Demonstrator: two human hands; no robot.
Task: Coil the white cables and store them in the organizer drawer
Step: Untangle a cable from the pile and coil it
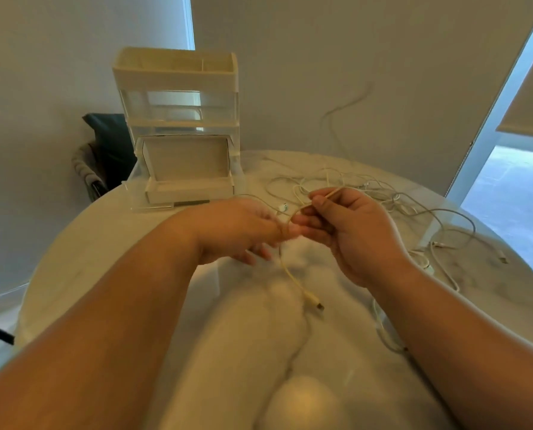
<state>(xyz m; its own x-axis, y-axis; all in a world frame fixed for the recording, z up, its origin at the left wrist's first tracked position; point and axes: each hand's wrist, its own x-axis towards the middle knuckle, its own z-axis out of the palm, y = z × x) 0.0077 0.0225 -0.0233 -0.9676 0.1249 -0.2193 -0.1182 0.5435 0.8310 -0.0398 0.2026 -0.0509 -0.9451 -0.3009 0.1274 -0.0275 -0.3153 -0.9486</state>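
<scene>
My right hand [349, 231] pinches a thin white cable [291, 276] between thumb and forefinger above the table's middle. My left hand [243, 231] meets it from the left, fingers touching the same cable where it loops; motion blur hides how those fingers lie. The cable's free end hangs down to a USB plug [315, 302] near the tabletop. A tangle of more white cables [392, 200] lies at the right. The white organizer [178, 97] stands at the back left, its bottom drawer [187, 178] pulled out and open.
The round marble table [82, 243] carries everything. A dark chair [104, 150] stands behind the organizer on the left. One more cable [383, 330] runs under my right forearm. A window and blind are at the far right.
</scene>
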